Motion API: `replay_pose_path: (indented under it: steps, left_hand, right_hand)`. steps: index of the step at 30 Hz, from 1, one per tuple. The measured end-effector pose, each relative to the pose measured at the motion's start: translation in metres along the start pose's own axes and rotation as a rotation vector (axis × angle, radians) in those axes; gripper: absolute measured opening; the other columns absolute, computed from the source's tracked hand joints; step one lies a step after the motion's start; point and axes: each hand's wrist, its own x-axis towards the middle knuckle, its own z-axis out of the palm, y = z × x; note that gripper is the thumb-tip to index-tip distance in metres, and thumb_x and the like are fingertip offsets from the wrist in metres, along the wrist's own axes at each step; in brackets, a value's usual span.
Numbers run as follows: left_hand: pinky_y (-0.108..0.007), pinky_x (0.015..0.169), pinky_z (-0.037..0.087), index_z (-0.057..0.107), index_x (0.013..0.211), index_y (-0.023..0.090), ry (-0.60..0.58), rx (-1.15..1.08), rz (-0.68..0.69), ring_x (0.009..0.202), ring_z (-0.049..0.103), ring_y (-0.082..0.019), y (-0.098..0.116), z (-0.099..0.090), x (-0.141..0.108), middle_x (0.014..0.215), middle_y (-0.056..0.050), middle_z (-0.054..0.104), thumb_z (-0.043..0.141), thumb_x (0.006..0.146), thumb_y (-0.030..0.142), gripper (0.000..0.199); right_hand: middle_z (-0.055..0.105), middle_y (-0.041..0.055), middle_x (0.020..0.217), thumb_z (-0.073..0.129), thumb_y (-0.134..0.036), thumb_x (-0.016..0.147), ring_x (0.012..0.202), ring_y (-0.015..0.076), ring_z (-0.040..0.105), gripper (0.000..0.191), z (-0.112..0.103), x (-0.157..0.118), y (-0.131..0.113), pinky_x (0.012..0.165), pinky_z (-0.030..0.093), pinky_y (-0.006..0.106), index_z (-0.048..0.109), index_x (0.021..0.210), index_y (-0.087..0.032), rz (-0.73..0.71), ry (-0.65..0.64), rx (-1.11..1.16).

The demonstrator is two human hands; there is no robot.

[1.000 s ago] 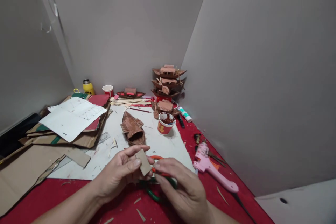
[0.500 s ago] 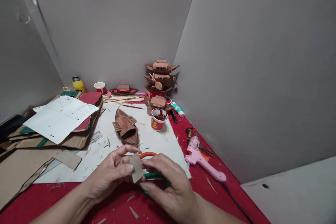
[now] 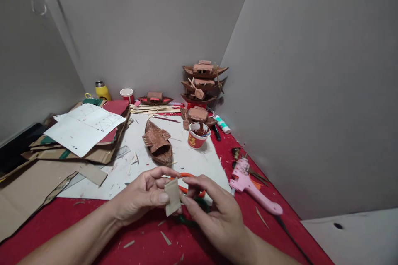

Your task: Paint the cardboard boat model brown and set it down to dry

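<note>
My left hand [image 3: 144, 192] pinches a small folded piece of tan cardboard [image 3: 172, 198] between thumb and fingers. Close to its right edge are the thumb and forefinger of my right hand [image 3: 214, 211], the thumb tip apparently touching it. Scissors with an orange handle loop [image 3: 201, 193] and a green one [image 3: 203, 203] are tucked in my right hand; their blades are hidden. Beyond my hands, on white paper, rests a brown model boat [image 3: 158, 143] with an arched roof and slatted sides.
A pink glue gun [image 3: 256, 194] lies at right, its cord trailing forward. A paper cup [image 3: 199, 136] with brown paint stands behind my hands. Stacked model boats [image 3: 203, 70] fill the back corner. Cardboard sheets [image 3: 40, 182] and a drawn paper [image 3: 83, 128] cover the left.
The view has shifted, so the scene sits farther right. The cardboard piece has turned more upright in my left hand. My right thumb and forefinger have moved to its edge.
</note>
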Motion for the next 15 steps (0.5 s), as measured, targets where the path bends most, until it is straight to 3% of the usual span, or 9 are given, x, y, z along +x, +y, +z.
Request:
replay_pose_path:
  steps: [5, 15]
  left_hand:
    - [-0.024, 0.066, 0.053, 0.068, 0.096, 0.017, -0.045, 0.018, -0.035, 0.069, 0.071, -0.017, 0.0028, 0.0005, -0.0012, 0.083, -0.006, 0.074, 0.089, 0.063, 0.039, 0.045]
    - [-0.025, 0.068, 0.056, 0.072, 0.103, 0.014, -0.159, -0.029, -0.066, 0.071, 0.074, -0.017, -0.0024, -0.0057, 0.0021, 0.090, -0.009, 0.078, 0.085, 0.071, 0.035, 0.041]
  right_hand:
    - [0.067, 0.0018, 0.079, 0.066, -0.014, 0.087, 0.066, 0.0127, 0.063, 0.022, 0.0006, 0.0034, 0.0007, 0.061, 0.053, 0.022, 0.067, 0.108, -0.020, 0.019, 0.001, 0.075]
    - [0.066, -0.0010, 0.072, 0.070, -0.015, 0.084, 0.063, 0.0113, 0.060, 0.006, -0.0007, 0.0047, -0.0033, 0.060, 0.049, 0.020, 0.069, 0.086, -0.020, 0.159, 0.012, 0.145]
